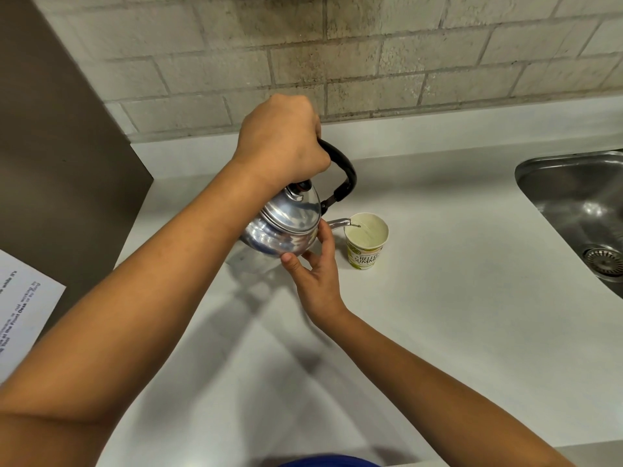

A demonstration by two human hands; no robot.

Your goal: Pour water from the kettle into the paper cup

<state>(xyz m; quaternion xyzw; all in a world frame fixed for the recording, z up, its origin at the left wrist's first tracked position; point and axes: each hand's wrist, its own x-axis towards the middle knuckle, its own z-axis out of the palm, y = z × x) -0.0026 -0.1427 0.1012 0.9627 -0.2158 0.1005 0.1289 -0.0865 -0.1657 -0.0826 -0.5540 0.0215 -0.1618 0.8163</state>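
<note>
A shiny metal kettle [286,224] with a black handle is tilted to the right above the white counter. My left hand [283,139] is shut around the top of its handle. My right hand [317,264] props the kettle's lower side, thumb and fingers touching the body below the spout. The spout tip hangs over the rim of a paper cup [365,256] printed with green lettering, which stands upright on the counter just right of the kettle. A thin stream of water runs from the spout into the cup, and water shows inside.
The white counter [455,315] runs to a pale brick wall at the back. A steel sink [580,203] with a drain is set in at the right. A brown panel stands at the left with a printed sheet [23,315] on it.
</note>
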